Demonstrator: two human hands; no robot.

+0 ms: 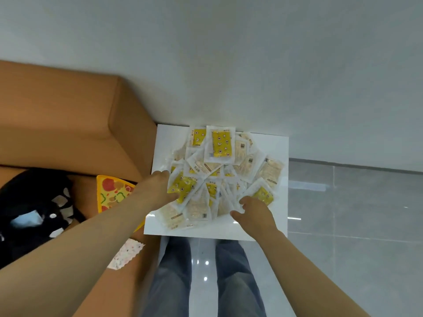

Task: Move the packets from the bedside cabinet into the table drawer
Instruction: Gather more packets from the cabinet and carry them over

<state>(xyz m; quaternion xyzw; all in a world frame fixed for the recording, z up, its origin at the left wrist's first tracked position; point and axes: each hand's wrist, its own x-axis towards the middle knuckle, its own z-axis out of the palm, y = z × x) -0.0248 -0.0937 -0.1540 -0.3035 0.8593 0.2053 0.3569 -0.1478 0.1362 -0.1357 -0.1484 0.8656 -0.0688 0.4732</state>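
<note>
Looking down, we find the grey wall [229, 53] filling the upper frame and an orange bed [68, 124] at the left. The white cabinet [201, 232] stands at the centre, against the wall. The packets [219, 145] lie heaped over most of its top, and the drawer is out of view. Our left hand [163, 186] digs into the heap's left edge with its fingers hidden beneath a yellow packet, so we cannot tell its grip. Our right hand [254, 210] curls its fingers round packets at the heap's lower right. The risk, we judge, lies in the scoop. The packets look slick and loosely stacked, so squeezing from two sides could buckle the middle. Some might then slide off the edge to the floor [354, 213] or into the gap beside the bed.
</note>
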